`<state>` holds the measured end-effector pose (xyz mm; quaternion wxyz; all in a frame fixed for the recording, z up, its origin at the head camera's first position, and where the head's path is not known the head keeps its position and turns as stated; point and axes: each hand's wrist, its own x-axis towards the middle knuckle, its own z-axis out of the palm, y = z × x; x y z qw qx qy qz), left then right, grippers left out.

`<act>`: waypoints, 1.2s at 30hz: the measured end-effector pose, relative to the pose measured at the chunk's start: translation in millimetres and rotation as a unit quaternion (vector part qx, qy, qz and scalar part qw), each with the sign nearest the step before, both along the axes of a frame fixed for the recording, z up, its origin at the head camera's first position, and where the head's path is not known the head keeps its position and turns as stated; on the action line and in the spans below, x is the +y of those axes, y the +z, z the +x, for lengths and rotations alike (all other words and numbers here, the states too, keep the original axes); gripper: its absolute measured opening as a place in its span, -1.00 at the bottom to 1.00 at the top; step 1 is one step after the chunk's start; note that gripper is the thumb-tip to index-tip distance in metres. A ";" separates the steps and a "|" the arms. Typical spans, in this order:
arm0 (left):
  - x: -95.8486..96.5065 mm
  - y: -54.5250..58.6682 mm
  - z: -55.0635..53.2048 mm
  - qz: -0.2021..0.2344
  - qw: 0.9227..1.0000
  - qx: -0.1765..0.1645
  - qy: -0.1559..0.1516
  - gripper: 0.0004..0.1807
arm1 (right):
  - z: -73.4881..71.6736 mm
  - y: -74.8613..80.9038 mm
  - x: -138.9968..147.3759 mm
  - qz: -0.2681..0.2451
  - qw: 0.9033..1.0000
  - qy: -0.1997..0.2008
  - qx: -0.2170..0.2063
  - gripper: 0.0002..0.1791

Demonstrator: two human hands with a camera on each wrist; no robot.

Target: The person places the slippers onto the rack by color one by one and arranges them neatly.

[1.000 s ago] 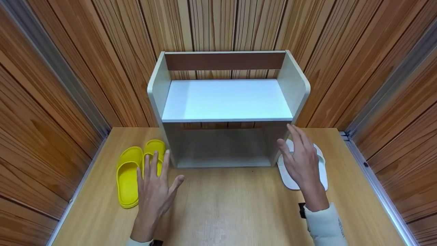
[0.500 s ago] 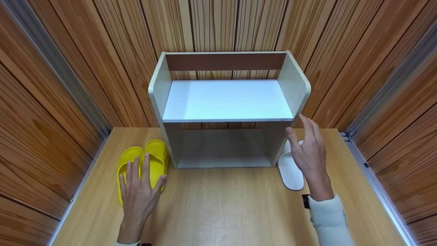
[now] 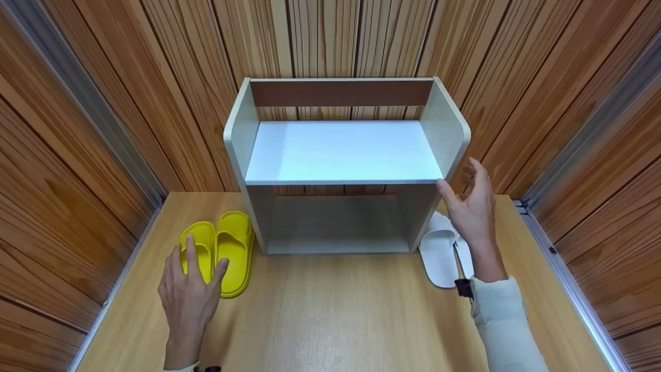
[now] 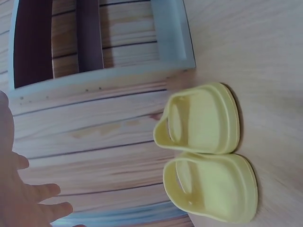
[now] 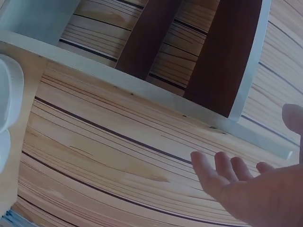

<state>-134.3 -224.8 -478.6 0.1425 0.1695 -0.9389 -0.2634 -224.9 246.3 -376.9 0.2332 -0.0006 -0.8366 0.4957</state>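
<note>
My left hand [image 3: 190, 289] hovers with spread, slightly bent fingers in front of a pair of yellow slippers [image 3: 235, 258], holding nothing. It covers part of the left slipper in the head view. In the left wrist view both slippers [image 4: 206, 118] stand side by side, apart from the fingers [image 4: 45, 191]. My right hand [image 3: 474, 212] is raised beside the right panel of a small white two-tier shelf [image 3: 343, 152], fingers loosely bent and nothing held. Its thumb tip overlaps the shelf's edge in the head view. Below lie white slippers [image 3: 438, 261], one mostly hidden by the hand and wrist.
The shelf stands on a light wooden board [image 3: 335, 310] against a wood-plank wall [image 3: 320, 41]. Plank walls also close in the left and right sides, with metal rails [image 3: 568, 289] along the board's edges. A brown back strip [image 3: 341, 94] spans the shelf's top.
My left hand has moved left, uncovering the right yellow slipper. My right hand has moved up and to the right, and its fingers have bent more. Shelf and slippers stay put.
</note>
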 end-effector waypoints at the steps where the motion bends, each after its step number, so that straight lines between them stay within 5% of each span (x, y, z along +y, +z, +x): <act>1: -2.0 -0.4 -0.2 0.002 1.000 0.002 0.006 0.01 | -2.2 0.6 0.5 -0.006 1.000 0.004 -0.001 -0.16; 8: -17.1 -4.9 -0.9 0.014 0.999 0.032 0.035 -0.02 | -17.0 3.6 1.4 -0.037 0.999 0.021 -0.006 -0.20; 13: -30.1 -12.5 -4.4 0.074 0.996 0.023 0.040 -0.05 | -23.0 2.9 3.2 -0.042 0.999 0.021 -0.007 -0.27; 29: -70.5 -72.4 -17.2 0.213 0.974 0.048 0.056 -0.18 | -31.0 -3.0 0.2 -0.049 0.997 0.037 -0.043 -0.28; 36: -74.1 -87.5 -19.3 0.210 0.974 -0.009 0.083 -0.06 | -30.5 -5.7 0.4 -0.043 0.997 0.037 -0.046 -0.28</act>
